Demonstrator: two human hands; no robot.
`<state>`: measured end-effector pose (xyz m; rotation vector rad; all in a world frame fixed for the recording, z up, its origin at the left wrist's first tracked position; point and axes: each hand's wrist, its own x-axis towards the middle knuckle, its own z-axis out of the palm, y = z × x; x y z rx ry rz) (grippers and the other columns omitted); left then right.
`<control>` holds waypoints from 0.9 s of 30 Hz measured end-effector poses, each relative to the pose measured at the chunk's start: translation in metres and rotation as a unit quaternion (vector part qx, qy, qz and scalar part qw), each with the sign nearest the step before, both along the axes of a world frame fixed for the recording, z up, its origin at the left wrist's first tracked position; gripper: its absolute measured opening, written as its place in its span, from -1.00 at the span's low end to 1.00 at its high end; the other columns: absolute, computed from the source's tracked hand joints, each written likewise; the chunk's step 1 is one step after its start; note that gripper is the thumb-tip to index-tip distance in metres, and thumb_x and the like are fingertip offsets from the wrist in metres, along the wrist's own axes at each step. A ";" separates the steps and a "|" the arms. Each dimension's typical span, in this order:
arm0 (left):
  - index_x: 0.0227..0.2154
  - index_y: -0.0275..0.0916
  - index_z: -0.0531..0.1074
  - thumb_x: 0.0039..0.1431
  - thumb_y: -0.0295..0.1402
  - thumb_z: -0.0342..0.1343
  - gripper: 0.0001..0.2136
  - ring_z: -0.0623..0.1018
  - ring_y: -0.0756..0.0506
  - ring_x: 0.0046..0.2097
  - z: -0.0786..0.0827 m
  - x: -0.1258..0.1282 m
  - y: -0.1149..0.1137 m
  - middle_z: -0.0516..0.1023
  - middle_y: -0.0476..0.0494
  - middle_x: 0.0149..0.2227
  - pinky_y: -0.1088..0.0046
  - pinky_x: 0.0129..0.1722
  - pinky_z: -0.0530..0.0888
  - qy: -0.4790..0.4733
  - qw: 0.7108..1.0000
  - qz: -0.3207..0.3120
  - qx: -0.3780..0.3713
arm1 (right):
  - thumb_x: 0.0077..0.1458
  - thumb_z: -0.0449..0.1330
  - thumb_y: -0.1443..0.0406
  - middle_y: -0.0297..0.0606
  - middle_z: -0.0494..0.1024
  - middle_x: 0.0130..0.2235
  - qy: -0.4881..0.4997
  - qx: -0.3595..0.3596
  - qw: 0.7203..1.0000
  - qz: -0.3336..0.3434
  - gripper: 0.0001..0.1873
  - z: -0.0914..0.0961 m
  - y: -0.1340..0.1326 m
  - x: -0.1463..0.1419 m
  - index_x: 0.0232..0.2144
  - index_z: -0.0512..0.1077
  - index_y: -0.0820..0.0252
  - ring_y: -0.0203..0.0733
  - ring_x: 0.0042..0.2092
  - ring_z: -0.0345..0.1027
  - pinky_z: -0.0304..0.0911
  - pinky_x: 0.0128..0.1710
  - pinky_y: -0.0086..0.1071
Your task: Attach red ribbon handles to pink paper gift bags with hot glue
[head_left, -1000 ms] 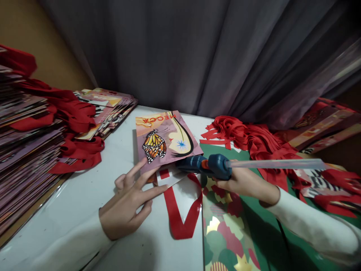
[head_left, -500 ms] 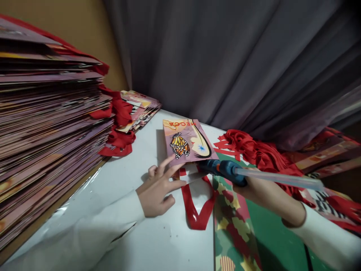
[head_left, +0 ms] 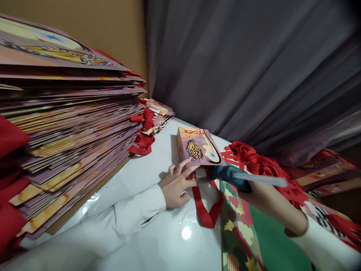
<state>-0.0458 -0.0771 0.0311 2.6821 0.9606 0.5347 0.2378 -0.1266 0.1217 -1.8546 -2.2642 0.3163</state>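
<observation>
MECCA paper bag [head_left: 194, 146]: lay butterfly side up on the white table [head_left: 158, 246], with its open mouth toward the near side.
Left grip [head_left: 174, 191]: spread loosely, clasping nothing; rested index and middle fingertips at the near edge of the printed panel. Judged best used as a light brace, steadying the bag without flattening its mouth.
Right grip [head_left: 252, 192]: wrapped around the glue gun [head_left: 238, 180], partly hidden by it.
Glue gun: pointed leftward at the bag's mouth, beneath the raised panel; nozzle tip hidden. Called, by judgement, for a low, steady aim, clear of the left fingers and the printed face.
Glue stick [head_left: 261, 179]: jutted rightward from the gun's rear; needed free room near the red ribbon heap [head_left: 261, 162].
Red ribbon handle [head_left: 208, 218]: looped from the mouth toward the near side, beside the leaf-and-star patterned sheet [head_left: 238, 226]. Judged best left flat and untwisted, out of any stray glue.
Printed bag stack [head_left: 84, 122]: rose at left, well apart from the glue gun.
</observation>
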 end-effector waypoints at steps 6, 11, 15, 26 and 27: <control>-0.01 0.04 0.46 -0.16 -0.48 0.10 -0.45 -0.05 -0.51 0.33 0.002 -0.004 0.003 -0.04 -0.02 0.38 -0.09 -0.02 0.25 0.010 1.000 -0.013 -0.007 | -0.06 0.24 0.14 -0.17 0.58 -0.29 0.188 -0.013 0.973 -0.130 -0.65 -0.030 -0.020 0.036 -0.23 0.43 0.21 0.02 -0.26 0.48 0.43 -0.28 -0.21; 0.01 0.09 0.45 -0.17 -0.52 0.08 -0.40 -0.09 -0.50 0.35 0.002 -0.007 0.004 -0.10 0.02 0.40 -0.08 0.01 0.25 0.011 1.000 -0.009 -0.010 | -0.04 0.26 0.15 -0.20 0.57 -0.32 0.245 -0.076 0.964 -0.073 -0.69 -0.045 -0.004 0.027 -0.26 0.45 0.22 -0.05 -0.30 0.45 0.42 -0.30 -0.25; 0.07 0.13 0.41 -0.17 -0.51 0.07 -0.34 -0.13 -0.52 0.35 0.001 -0.009 0.006 -0.16 0.04 0.41 -0.11 0.04 0.25 0.030 0.999 -0.014 0.000 | -0.04 0.25 0.22 -0.27 0.53 -0.34 0.291 -0.103 0.951 0.025 -0.75 -0.047 0.018 0.011 -0.29 0.45 0.23 -0.18 -0.34 0.38 0.36 -0.31 -0.34; 0.11 0.15 0.39 -0.10 -0.45 0.03 -0.37 -0.20 -0.55 0.35 -0.002 -0.014 0.010 -0.22 0.04 0.42 -0.21 0.04 0.24 0.051 0.998 -0.025 0.024 | -0.14 0.27 0.33 -0.40 0.44 -0.46 0.215 -0.120 0.968 0.042 -0.80 -0.039 0.044 -0.003 -0.36 0.44 0.22 -0.29 -0.39 0.29 0.24 -0.37 -0.45; 0.11 0.15 0.39 -0.09 -0.45 0.03 -0.37 -0.20 -0.55 0.35 -0.002 -0.014 0.010 -0.22 0.04 0.42 -0.21 0.05 0.24 0.052 0.998 -0.026 0.025 | -0.14 0.27 0.32 -0.39 0.44 -0.45 0.212 -0.120 0.969 0.041 -0.80 -0.038 0.044 -0.002 -0.36 0.43 0.22 -0.28 -0.39 0.29 0.24 -0.37 -0.44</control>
